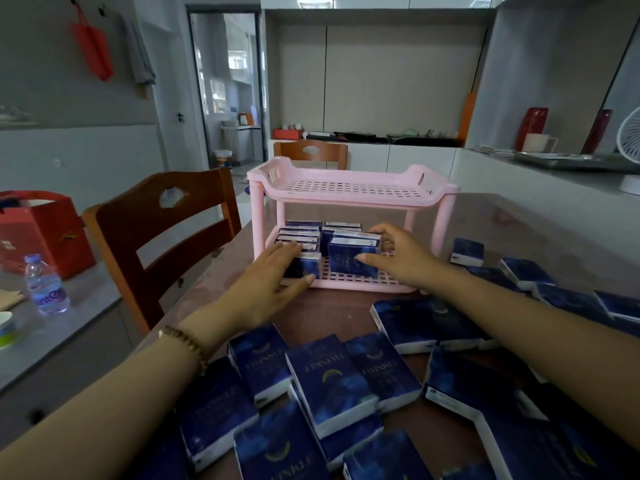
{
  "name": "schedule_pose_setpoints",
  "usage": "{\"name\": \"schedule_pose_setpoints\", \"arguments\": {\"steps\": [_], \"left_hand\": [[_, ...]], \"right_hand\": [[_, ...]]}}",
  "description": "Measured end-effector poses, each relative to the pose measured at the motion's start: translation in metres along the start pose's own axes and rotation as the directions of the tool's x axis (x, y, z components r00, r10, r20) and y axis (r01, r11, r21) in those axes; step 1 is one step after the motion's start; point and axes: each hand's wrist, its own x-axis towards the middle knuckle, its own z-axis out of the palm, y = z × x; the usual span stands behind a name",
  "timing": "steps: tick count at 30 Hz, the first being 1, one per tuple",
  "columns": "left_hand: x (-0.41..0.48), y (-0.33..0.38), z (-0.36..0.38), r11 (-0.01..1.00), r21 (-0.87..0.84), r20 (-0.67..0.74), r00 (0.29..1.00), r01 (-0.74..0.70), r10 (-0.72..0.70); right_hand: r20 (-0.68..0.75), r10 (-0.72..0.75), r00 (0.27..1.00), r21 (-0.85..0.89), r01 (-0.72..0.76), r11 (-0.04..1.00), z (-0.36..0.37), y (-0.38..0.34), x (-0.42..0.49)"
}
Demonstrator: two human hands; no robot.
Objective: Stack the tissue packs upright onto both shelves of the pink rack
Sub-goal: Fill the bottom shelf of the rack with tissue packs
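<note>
A pink two-shelf rack (349, 199) stands on the table. Its top shelf holds nothing. Several dark blue tissue packs (304, 233) stand upright on the lower shelf. My left hand (273, 275) lies with straight fingers against the front left pack (306, 266), thumb at the shelf's front edge. My right hand (398, 254) grips another upright pack (351, 254) on the lower shelf, thumb on its front and fingers behind its right end. Many loose packs (329, 379) lie flat on the table close to me and to the right.
A wooden chair (166, 233) stands left of the table, another (311, 154) behind the rack. A water bottle (45, 285) and a red bag (41, 230) sit on a grey surface at left. A counter with a white fan (628, 143) runs along the right.
</note>
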Motion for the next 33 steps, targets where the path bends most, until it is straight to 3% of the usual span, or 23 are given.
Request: {"name": "schedule_pose_setpoints", "arguments": {"steps": [10,22,33], "left_hand": [[0.000,-0.011,0.007,0.996,0.081,-0.019,0.999,-0.044,0.046],[-0.001,-0.009,0.007,0.995,0.096,0.007,0.999,-0.032,0.032],[0.000,-0.012,0.008,0.995,0.090,0.023,0.999,-0.036,0.034]], "right_hand": [[-0.046,-0.052,0.998,-0.126,0.046,0.991,0.008,0.009,0.026],[-0.121,0.002,0.993,-0.060,-0.010,0.998,0.021,0.015,0.044],[-0.071,-0.056,0.996,-0.115,0.048,0.992,0.018,0.008,0.032]]}}
